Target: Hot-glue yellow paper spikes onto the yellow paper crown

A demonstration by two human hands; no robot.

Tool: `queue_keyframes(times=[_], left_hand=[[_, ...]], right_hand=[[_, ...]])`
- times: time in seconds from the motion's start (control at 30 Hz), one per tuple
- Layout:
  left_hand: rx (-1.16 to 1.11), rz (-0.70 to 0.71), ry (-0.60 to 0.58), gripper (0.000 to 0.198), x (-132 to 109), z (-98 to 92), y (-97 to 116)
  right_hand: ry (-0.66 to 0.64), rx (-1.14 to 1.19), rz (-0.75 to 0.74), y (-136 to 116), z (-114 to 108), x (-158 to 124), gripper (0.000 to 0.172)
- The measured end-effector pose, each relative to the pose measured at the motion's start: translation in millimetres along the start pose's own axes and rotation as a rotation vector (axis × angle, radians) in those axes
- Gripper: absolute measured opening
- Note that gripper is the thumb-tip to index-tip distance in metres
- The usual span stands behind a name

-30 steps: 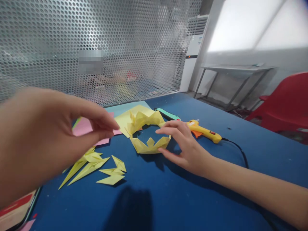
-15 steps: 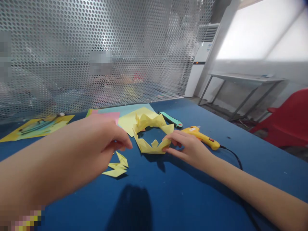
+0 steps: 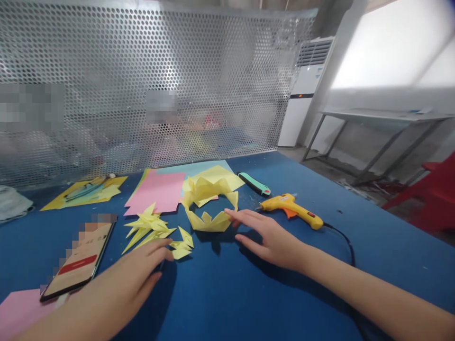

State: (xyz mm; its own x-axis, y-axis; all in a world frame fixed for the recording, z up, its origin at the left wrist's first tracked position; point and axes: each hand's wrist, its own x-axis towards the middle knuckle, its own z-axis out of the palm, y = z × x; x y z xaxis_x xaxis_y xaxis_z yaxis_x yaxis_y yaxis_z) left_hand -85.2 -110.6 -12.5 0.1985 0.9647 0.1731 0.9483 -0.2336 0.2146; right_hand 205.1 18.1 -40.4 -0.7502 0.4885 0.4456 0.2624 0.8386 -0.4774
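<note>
A ring of joined folded yellow paper (image 3: 209, 222), pointed like a crown, stands on the blue table. My right hand (image 3: 270, 237) is at its right side, fingertips at the near right edge, thumb apart and below. My left hand (image 3: 145, 260) is low over the table, fingers loosely bent and thumb apart, with nothing visible in it. Just past its fingertips lie a few loose folded yellow pieces (image 3: 183, 246). Behind that hand is a pile of spiky folded yellow pieces (image 3: 149, 225), partly covered by it.
A yellow glue gun (image 3: 298, 210) with a black cord lies right of the ring, near a green utility knife (image 3: 254, 183). Pink paper (image 3: 156, 189) and other coloured sheets lie behind. At left are a phone (image 3: 81, 260) and pink paper (image 3: 21, 308). Perforated metal (image 3: 213, 71) borders the table's back.
My left hand has moved down and left, away from the ring, uncovering the pile and phone. The ring has shifted slightly left, and my right hand's grasp on it has loosened.
</note>
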Motion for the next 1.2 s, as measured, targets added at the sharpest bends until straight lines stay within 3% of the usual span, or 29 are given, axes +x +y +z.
queue_keyframes(times=[0.13,0.27,0.4,0.53,0.73,0.9,1.03,1.2], left_hand=[[-0.018,-0.101,-0.152,0.026,-4,7.1,6],[-0.070,-0.125,-0.202,0.022,6,1.9,18],[-0.149,-0.125,-0.238,0.026,12,2.0,24],[-0.269,-0.164,-0.269,0.033,17,4.0,27],[-0.548,-0.261,-0.322,0.018,16,7.1,19],[-0.806,-0.369,-0.321,0.027,15,13.5,16],[-0.956,-0.440,-0.299,0.031,17,17.2,17],[-1.026,-0.524,-0.268,0.033,18,18.6,21]], right_hand=[[0.116,-0.096,0.020,1,-8,1,0.038],[0.348,-0.266,0.224,15,-32,0,0.016],[0.442,-0.398,0.430,43,-58,-6,0.021],[0.438,-0.455,0.506,61,-66,-11,0.027],[0.281,-0.386,0.302,36,-47,-1,0.024],[0.103,-0.360,0.042,14,-16,13,0.023],[0.049,-0.369,-0.019,8,7,23,0.009],[0.047,-0.371,-0.066,-3,24,34,0.009]])
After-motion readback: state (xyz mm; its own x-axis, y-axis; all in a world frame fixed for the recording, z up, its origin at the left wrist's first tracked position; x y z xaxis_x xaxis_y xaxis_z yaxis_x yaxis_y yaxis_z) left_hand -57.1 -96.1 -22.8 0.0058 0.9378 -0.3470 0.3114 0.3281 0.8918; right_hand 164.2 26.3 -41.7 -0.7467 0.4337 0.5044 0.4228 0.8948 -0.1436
